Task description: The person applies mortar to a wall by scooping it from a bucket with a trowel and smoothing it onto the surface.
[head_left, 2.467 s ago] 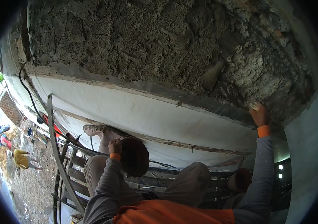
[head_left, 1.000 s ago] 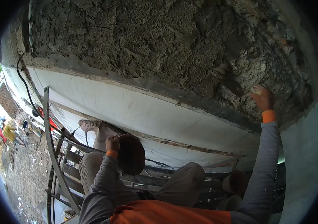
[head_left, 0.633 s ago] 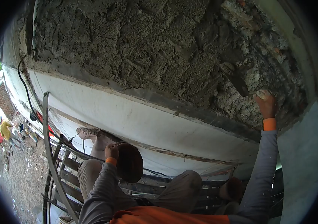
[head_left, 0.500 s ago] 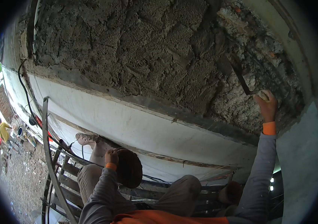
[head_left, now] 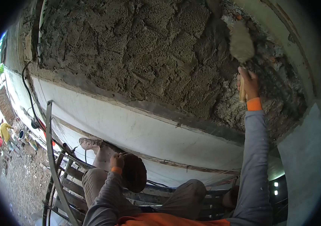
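Note:
My right hand (head_left: 249, 84) is closed around the pale wooden handle of a trowel (head_left: 242, 43). Its blade, coated in grey mortar and slightly blurred, lies over the bare, rough right part of the wall. To the left spreads a layer of wet, ridged mortar (head_left: 138, 49). Low down, my left hand (head_left: 117, 161) grips the edge of a dark, round bucket (head_left: 134, 173) in front of my knees. How much the bucket holds cannot be made out.
Below the mortar runs a ledge (head_left: 145, 106) above a white wall (head_left: 119, 116). Slatted scaffolding (head_left: 72, 184) with a metal bar (head_left: 50, 150) stands around my legs. A black cable (head_left: 28, 90) hangs at left. Far below, people (head_left: 4, 132) are on rubble-strewn ground (head_left: 25, 184).
My right hand has moved up and left with the trowel, whose blade now points upward with its flat face showing. My left hand and the bucket have shifted only slightly in view.

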Demonstrator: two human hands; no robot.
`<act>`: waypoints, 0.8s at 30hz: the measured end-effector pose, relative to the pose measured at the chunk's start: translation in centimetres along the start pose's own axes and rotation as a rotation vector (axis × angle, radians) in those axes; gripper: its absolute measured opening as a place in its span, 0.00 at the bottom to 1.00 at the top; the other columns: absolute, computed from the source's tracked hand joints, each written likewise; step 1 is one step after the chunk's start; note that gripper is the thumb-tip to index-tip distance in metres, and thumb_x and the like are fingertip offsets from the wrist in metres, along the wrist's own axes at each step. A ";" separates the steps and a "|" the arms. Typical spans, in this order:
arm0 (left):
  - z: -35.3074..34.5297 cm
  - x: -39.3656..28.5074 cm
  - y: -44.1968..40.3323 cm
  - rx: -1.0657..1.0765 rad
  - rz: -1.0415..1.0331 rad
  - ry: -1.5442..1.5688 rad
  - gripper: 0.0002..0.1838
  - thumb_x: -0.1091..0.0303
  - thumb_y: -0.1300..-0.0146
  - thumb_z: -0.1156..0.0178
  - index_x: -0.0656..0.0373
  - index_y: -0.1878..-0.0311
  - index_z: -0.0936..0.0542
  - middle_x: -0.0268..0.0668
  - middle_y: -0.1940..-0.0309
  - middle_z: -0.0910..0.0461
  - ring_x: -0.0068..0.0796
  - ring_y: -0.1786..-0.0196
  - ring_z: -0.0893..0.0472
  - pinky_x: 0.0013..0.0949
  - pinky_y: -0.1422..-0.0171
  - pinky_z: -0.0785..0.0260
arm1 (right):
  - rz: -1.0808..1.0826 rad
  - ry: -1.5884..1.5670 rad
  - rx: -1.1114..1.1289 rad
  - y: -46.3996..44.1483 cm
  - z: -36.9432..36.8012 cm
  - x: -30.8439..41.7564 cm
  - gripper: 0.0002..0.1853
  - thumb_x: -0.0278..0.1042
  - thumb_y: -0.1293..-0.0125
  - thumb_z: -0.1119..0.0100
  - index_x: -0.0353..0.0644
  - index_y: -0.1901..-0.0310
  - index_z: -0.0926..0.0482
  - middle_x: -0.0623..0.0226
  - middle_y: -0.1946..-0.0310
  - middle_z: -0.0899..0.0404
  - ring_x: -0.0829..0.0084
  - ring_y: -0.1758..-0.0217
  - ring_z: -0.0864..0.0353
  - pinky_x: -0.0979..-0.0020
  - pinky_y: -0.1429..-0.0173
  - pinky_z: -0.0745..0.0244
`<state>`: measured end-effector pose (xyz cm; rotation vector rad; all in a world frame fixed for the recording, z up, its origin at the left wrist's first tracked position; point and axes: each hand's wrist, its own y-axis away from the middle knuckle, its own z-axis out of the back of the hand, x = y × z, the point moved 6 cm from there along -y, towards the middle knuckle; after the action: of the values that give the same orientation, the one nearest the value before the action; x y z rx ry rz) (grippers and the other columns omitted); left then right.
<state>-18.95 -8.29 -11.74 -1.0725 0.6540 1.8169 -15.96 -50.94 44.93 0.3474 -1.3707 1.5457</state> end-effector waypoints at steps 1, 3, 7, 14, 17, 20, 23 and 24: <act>0.5 -0.4 0.2 -0.020 -0.022 0.011 0.17 0.58 0.43 0.47 0.65 0.71 0.21 0.55 0.71 0.23 0.56 0.63 0.24 0.48 0.57 0.33 | 0.027 -0.046 -0.095 0.5 0.9 -0.2 0.16 0.47 0.43 0.40 0.43 0.75 0.30 0.71 0.85 0.33 0.79 0.85 0.33 0.75 0.80 0.37; 0.8 -1.2 0.3 -0.034 -0.025 0.042 0.17 0.58 0.43 0.47 0.65 0.71 0.21 0.55 0.72 0.23 0.56 0.63 0.24 0.48 0.57 0.33 | 0.060 -0.057 -0.205 2.4 1.8 0.2 0.17 0.45 0.41 0.41 0.44 0.78 0.32 0.71 0.88 0.34 0.79 0.87 0.34 0.77 0.82 0.39; 0.8 0.1 -0.5 0.017 0.029 0.068 0.17 0.58 0.43 0.47 0.65 0.71 0.21 0.55 0.71 0.23 0.56 0.62 0.23 0.47 0.56 0.33 | -0.086 -0.016 -0.026 9.1 -0.3 -4.0 0.14 0.44 0.41 0.41 0.45 0.77 0.30 0.74 0.87 0.33 0.82 0.87 0.34 0.78 0.83 0.40; 0.3 1.0 -1.0 0.021 -0.003 0.048 0.17 0.57 0.43 0.47 0.64 0.72 0.21 0.55 0.71 0.23 0.56 0.63 0.23 0.47 0.57 0.32 | -0.710 0.170 0.834 34.1 -15.1 -22.6 0.13 0.40 0.47 0.36 0.38 0.69 0.23 0.71 0.81 0.25 0.82 0.82 0.29 0.76 0.78 0.32; 0.0 1.3 -1.0 0.010 -0.036 0.067 0.18 0.56 0.43 0.46 0.64 0.73 0.21 0.54 0.72 0.23 0.55 0.64 0.23 0.46 0.58 0.32 | -0.873 0.232 1.173 43.2 -20.3 -27.4 0.20 0.48 0.36 0.51 0.36 0.64 0.24 0.65 0.76 0.24 0.76 0.77 0.26 0.72 0.70 0.28; 1.1 -0.1 -0.1 0.009 -0.020 0.094 0.18 0.56 0.42 0.46 0.64 0.75 0.22 0.53 0.74 0.23 0.55 0.66 0.23 0.45 0.60 0.32 | -0.959 0.215 1.326 46.6 -23.5 -26.8 0.25 0.55 0.37 0.51 0.37 0.55 0.28 0.62 0.71 0.23 0.73 0.73 0.23 0.69 0.68 0.27; -1.4 3.1 -1.1 0.084 -0.243 -0.027 0.17 0.57 0.41 0.47 0.63 0.71 0.22 0.53 0.71 0.23 0.52 0.64 0.22 0.45 0.59 0.32 | -0.554 0.555 1.526 45.4 -26.0 -24.9 0.27 0.55 0.37 0.52 0.37 0.50 0.32 0.56 0.68 0.22 0.65 0.67 0.21 0.66 0.62 0.26; -0.3 1.1 -0.5 0.128 -0.203 -0.008 0.16 0.57 0.40 0.48 0.63 0.70 0.21 0.53 0.69 0.23 0.51 0.64 0.22 0.45 0.59 0.32 | -0.371 0.647 1.599 43.8 -26.6 -21.2 0.22 0.47 0.35 0.59 0.36 0.49 0.32 0.49 0.53 0.26 0.50 0.57 0.23 0.57 0.52 0.28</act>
<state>-18.58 -7.85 -12.83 -1.0086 0.6243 1.5830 -31.09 -31.71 -4.84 0.8587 0.6140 1.8583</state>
